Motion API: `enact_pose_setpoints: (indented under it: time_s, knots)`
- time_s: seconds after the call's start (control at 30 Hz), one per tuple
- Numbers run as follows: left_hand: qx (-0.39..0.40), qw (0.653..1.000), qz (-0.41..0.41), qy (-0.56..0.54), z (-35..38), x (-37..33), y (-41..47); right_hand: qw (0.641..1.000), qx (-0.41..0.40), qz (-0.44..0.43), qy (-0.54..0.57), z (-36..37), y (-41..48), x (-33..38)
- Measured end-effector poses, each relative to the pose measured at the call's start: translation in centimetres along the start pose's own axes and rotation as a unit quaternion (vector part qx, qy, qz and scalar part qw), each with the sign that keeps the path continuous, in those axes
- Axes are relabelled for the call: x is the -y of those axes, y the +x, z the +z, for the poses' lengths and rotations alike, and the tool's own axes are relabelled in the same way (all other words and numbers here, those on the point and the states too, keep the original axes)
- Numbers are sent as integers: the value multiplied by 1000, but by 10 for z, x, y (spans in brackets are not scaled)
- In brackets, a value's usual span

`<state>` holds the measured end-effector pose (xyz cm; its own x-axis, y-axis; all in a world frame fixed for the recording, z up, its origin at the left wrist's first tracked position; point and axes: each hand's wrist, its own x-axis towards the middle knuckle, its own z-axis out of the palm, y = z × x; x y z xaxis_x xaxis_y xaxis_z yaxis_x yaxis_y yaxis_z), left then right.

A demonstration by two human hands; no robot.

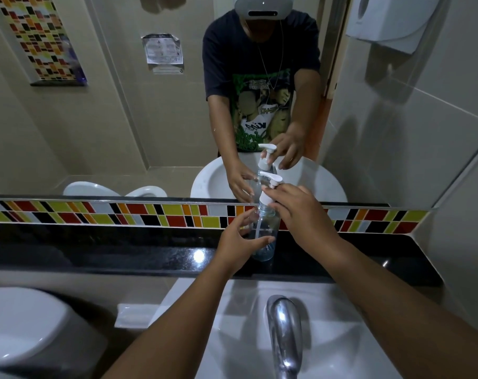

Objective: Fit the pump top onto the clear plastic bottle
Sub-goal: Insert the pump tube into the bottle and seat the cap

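- The left hand reaches in from the left and cups the lower body of the clear plastic bottle, thumb across the near side, fingers around the far side; the grip looks loose rather than clenched.
- The bottle stands upright on the black tabletop, just in front of the coloured tile strip and the mirror, behind the sink and tap.
- The pump top already sits at the bottle's neck, its dip tube running down inside; whether the collar is fully threaded I cannot tell.
- The right hand comes in from the right, fingertips pinching the white collar under the nozzle.
- To do this step well, I judge: tighten the left hand so the bottle cannot spin or slide, keep the collar square to the neck, and turn with the right fingertips until it seats without cross-threading.
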<state>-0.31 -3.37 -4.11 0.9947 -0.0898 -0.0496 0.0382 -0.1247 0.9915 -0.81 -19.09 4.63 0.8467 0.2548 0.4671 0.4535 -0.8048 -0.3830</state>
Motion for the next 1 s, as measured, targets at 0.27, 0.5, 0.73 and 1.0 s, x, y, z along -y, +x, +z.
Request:
enact_pose_setpoints:
  time_s: [0.27,0.5,0.73,1.0]
  knots:
    - [6,1000,15,14,0,-3,-2,999,36,-17,22,-5,-1,0]
    - [19,999,33,32,0,0,-6,971,-24,148,187,-1,-25,-1]
    - [8,999,38,29,6,7,-5,916,42,251,311,16,-32,-11]
    - [27,996,60,62,31,4,-1,911,67,258,313,6,-40,-36]
